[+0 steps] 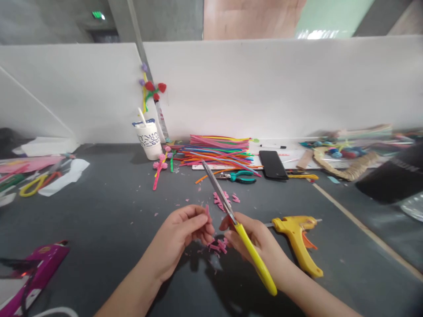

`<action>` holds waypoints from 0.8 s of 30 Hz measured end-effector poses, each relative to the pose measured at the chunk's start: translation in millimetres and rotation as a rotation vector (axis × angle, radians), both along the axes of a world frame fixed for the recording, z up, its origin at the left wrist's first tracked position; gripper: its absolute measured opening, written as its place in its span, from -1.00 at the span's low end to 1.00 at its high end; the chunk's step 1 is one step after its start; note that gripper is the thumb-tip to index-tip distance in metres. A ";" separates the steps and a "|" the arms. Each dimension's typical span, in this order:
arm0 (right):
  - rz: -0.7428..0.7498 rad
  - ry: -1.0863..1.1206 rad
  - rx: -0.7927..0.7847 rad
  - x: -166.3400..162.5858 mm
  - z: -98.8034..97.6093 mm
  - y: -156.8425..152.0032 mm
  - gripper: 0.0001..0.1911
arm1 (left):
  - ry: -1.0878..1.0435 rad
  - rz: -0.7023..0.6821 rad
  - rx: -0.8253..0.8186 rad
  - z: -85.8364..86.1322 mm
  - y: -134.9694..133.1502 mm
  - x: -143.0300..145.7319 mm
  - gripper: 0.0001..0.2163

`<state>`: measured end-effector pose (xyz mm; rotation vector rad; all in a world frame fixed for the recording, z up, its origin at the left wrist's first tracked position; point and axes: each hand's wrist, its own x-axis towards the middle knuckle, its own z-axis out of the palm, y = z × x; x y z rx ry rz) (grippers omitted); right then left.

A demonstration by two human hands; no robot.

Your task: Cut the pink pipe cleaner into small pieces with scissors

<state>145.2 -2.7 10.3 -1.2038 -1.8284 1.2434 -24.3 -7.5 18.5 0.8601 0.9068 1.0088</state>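
My left hand (pixel 190 226) is closed in a pinch on a short pink pipe cleaner piece (pixel 207 210). Over the table to its right, my right hand (pixel 254 235) holds scissors (pixel 249 251) with yellow handles. Their blades look closed and point up and away, apart from the pink piece. Below and between my hands lies a small heap of cut pink pieces (pixel 220 245). A second group of pink pieces (pixel 220 200) sits beyond the blades, partly covered by them. Tiny pink scraps are scattered on the dark table (pixel 115 229).
A yellow glue gun (pixel 297 240) lies right of my right hand. Ahead are bundled colourful pipe cleaners (pixel 218 149), teal-handled pliers (pixel 243 177), a black phone (pixel 272 164) and a white cup (pixel 149 140). A pink pipe cleaner flower (pixel 160 166) lies near the cup. A purple device (pixel 39 273) stands front left.
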 end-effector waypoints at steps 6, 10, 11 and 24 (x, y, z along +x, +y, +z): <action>-0.097 0.156 -0.152 -3.5 2.0 -0.2 -0.94 | 0.059 -0.233 -0.068 -3.4 -6.1 13.2 -0.86; -0.089 0.138 -0.138 -1.7 1.8 -0.6 -0.93 | 0.102 -0.258 -0.077 -3.0 -6.5 16.1 -0.86; -0.088 0.135 -0.121 -1.0 1.1 -0.6 -0.92 | 0.141 -0.241 -0.053 -3.1 -6.1 15.9 -0.86; -0.090 -0.010 0.035 2.5 -2.1 0.7 -0.88 | 0.301 -0.152 0.076 -7.9 -5.8 18.3 -0.93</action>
